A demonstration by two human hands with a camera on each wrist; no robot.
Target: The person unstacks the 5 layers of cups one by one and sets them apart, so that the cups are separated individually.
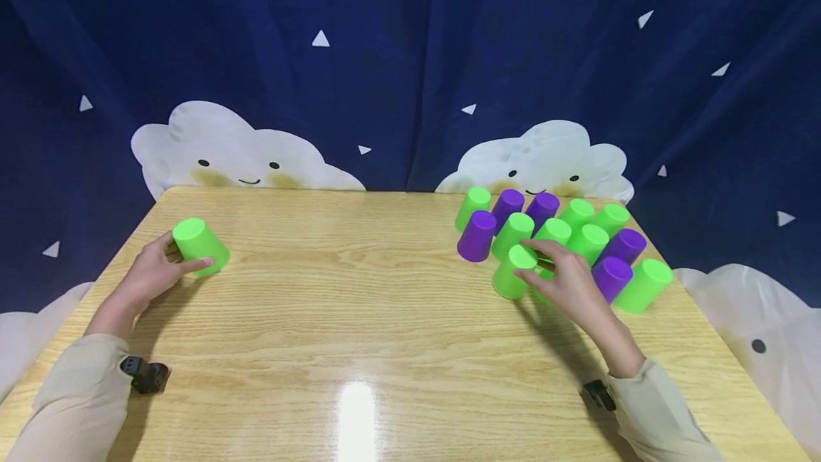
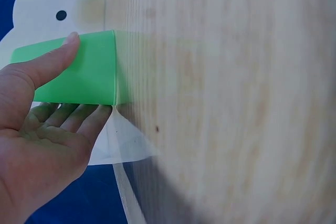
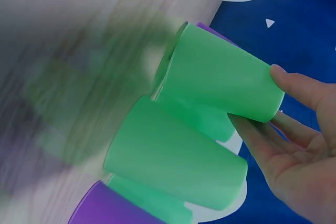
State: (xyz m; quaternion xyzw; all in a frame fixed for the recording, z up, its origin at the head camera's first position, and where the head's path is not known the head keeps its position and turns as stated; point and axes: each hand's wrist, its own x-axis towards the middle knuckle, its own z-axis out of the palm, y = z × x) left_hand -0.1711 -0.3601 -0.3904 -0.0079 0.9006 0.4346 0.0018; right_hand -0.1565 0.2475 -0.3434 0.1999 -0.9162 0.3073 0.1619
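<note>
At the table's left side, my left hand [image 1: 150, 273] grips an upside-down green cup [image 1: 202, 248], its thumb along one side and its fingers round the other. The left wrist view shows that green cup [image 2: 89, 72] with its rim right at the tabletop. On the right, my right hand [image 1: 574, 284] pinches a second upside-down green cup [image 1: 513, 278] near its base, at the front of a group of green and purple cups. In the right wrist view, thumb and fingers hold this green cup [image 3: 220, 72] beside another green cup [image 3: 176, 153].
Several upside-down cups stand close together at the back right, among them a purple cup [image 1: 477, 237] and a green cup [image 1: 644, 287] near the right edge. The wooden table [image 1: 359, 305] ends at a dark blue curtain [image 1: 385, 77] with clouds.
</note>
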